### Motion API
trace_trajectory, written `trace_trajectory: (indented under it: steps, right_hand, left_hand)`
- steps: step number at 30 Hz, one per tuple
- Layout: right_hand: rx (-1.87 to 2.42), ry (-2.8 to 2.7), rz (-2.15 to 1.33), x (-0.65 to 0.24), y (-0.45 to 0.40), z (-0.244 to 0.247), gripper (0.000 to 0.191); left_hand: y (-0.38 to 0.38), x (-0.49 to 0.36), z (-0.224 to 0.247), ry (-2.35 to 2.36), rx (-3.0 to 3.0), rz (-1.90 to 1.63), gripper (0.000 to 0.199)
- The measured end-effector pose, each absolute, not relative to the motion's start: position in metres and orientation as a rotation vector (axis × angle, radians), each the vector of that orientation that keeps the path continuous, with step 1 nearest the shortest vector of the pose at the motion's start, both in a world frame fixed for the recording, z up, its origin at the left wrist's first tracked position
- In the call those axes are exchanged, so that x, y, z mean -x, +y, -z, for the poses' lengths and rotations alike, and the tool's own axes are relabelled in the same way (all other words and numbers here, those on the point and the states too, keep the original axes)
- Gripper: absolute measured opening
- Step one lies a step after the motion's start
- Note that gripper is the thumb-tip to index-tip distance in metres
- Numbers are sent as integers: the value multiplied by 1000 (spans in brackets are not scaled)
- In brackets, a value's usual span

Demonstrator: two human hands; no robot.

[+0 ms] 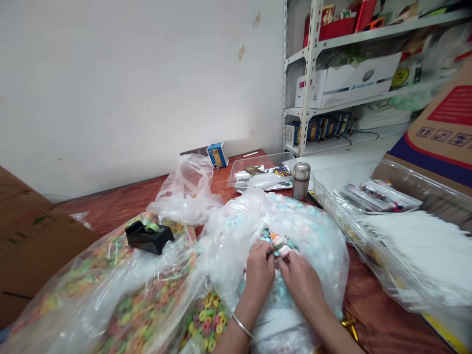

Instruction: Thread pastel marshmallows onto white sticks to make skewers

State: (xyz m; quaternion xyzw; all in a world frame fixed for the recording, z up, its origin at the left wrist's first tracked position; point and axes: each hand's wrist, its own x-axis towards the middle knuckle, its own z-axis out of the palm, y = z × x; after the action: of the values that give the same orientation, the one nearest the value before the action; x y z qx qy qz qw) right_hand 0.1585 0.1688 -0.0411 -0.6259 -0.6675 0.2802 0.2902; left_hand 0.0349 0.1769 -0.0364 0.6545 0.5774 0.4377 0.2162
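Note:
A big clear plastic bag (313, 226) bulges with pastel blue, pink and white pieces. Both hands are at its opening, where several loose pastel pieces (279, 241) show. My left hand (260, 265), with a bangle on the wrist, has its fingertips pinched together. My right hand (300, 280) is pinched close beside it, fingertips almost meeting the left ones. What lies between the fingers is too small and blurred to name. Left of the hands, a second bag (140, 290) holds small multicoloured rings, and some rings (208, 317) show uncovered near my left wrist.
A black tape dispenser (149, 237) rests on the ring bag. Behind are a crumpled bag (188, 191), a clear tray (236, 177) and a metal-capped bottle (301, 181). At right, a clear bin (354, 236) holds white sheets. Cardboard boxes (37, 241) and shelves (308, 73) flank the table.

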Motion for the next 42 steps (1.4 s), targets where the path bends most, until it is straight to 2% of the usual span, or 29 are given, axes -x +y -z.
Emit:
trace_trajectory:
  steps: [7, 11, 15, 22, 29, 36, 38, 42]
  right_hand:
    - [1278, -1695, -1109, -186, 150, 30, 34]
    - [1021, -1569, -1399, -189, 134, 23, 35]
    - [993, -1555, -1421, -186, 130, 19, 33]
    - [1012, -1488, -1456, -183, 128, 17, 36]
    - [1112, -1563, -1357, -181, 129, 19, 27]
    - [1231, -1744, -1208, -183, 116, 14, 29]
    - [1222, -1806, -1242, -187, 103, 9, 34]
    - [1196, -1782, -1369, -192, 77, -7, 32]
  left_hand:
    - [154, -31, 22, 1643, -1193, -1218, 13]
    - [136, -31, 12, 1504, -1123, -1162, 11]
    - [122, -32, -2, 1326, -1032, -1152, 22]
    - [107, -34, -8, 1181, -721, -1178, 17]
    - [94, -39, -6, 1152, -780, -1200, 35]
    - [96, -37, 4, 1306, -668, -1345, 26]
    - [98, -32, 6, 1359, -630, -1395, 25]
    - [99, -24, 8, 1392, -634, -1456, 26]
